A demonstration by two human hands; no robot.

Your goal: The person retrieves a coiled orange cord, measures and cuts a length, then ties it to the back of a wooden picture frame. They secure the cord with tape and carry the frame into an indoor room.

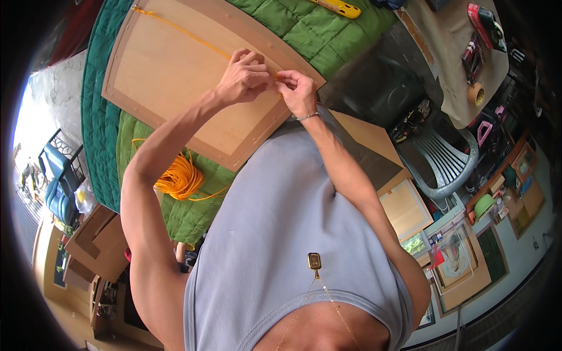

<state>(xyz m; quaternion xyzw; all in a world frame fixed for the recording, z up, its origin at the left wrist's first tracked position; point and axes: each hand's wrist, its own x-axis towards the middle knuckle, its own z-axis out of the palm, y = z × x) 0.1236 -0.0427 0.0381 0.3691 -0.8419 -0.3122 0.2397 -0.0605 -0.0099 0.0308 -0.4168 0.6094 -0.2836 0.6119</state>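
A flat tan board with a brown taped border (pixel 175 64), like the back of a picture frame, lies in front of me on a green quilted cloth (pixel 263 20). From a small fixing at its far left edge, an orange cord (pixel 181 30) runs taut across the board to my left hand (pixel 244 77). That hand is closed on the cord, its fingers curled. Close beside it, my right hand (pixel 297 92) pinches the cord at the board's right border; a bit of orange shows between the two hands. The fingertips partly hide the spot they work on.
A loose coil of orange cord (pixel 182 178) rests on the cloth near my left forearm. A yellow box cutter (pixel 338 7) lies at the far edge. To the right stand a dark plastic chair (pixel 442 155) and a covered table with a tape roll (pixel 475 93). Framed pieces lean beyond.
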